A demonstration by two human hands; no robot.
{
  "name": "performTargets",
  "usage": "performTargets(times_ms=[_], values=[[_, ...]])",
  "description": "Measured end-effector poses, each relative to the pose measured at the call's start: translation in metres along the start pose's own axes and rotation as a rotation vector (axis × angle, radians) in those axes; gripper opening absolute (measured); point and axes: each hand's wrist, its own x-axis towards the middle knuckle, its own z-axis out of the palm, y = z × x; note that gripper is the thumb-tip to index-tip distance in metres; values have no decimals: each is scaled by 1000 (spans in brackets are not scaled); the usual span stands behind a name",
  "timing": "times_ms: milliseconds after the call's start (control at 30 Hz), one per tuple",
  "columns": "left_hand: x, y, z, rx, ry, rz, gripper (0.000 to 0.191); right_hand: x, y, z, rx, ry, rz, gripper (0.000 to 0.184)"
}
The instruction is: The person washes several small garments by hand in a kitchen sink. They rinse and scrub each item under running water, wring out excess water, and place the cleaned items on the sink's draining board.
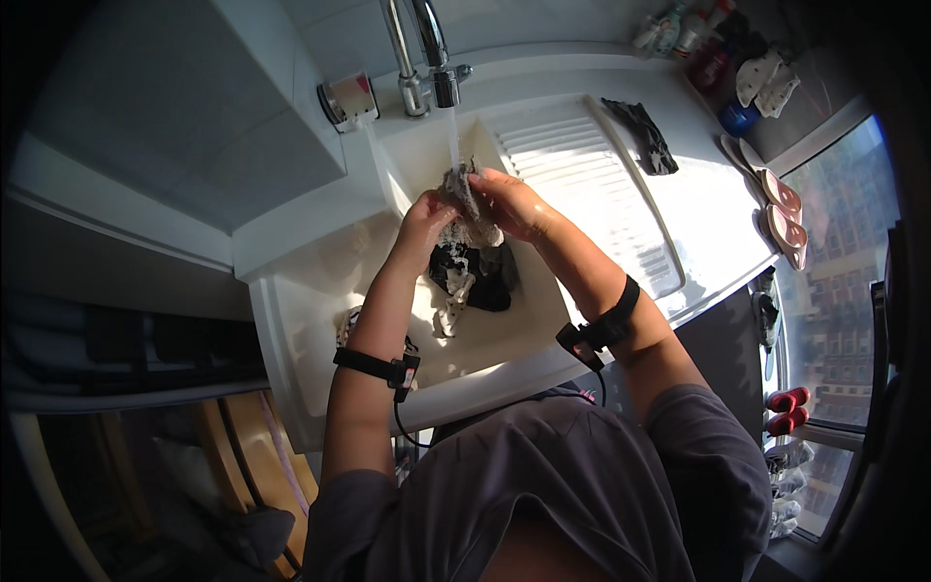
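Note:
Between my two hands is a wet, grey-brown piece of cloth [471, 207], lifted under the stream from the chrome faucet [445, 84]. My left hand [428, 222] pinches its left edge, while my right hand [513, 204] grips it from the right with the thumb on top. Water splashes over the fabric and foams along its lower side. Below it in the white laundry sink [502, 375] lie a dark cloth [489, 287] and a light, dotted cloth [454, 302]. A patterned cloth [349, 320] is partly hidden behind my left forearm.
A ribbed washboard [582, 189] adjoins the basin on the right. Beyond it a dark cloth [644, 134] lies on the white counter. Pink slippers [785, 218] rest by the window, and several bottles [698, 51] stand in the back right corner. A round container [349, 102] sits left of the faucet.

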Motion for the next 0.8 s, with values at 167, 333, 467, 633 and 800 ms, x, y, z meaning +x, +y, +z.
performTargets(times_ms=[167,333,467,633,800], values=[[2,-8,12,-274,166,12,23,5,3,7,32,399,-126,24],[1,-7,36,-467,180,40,25,-13,39,53,83,321,-231,30],[-8,-3,59,-609,282,-150,34,5,56,56,-690,635,-336,37],[-9,1,71,-425,292,-125,24,30,49,26,-217,563,-269,37],[-5,-11,61,-434,233,-264,23,19,55,44,-43,672,-235,39]])
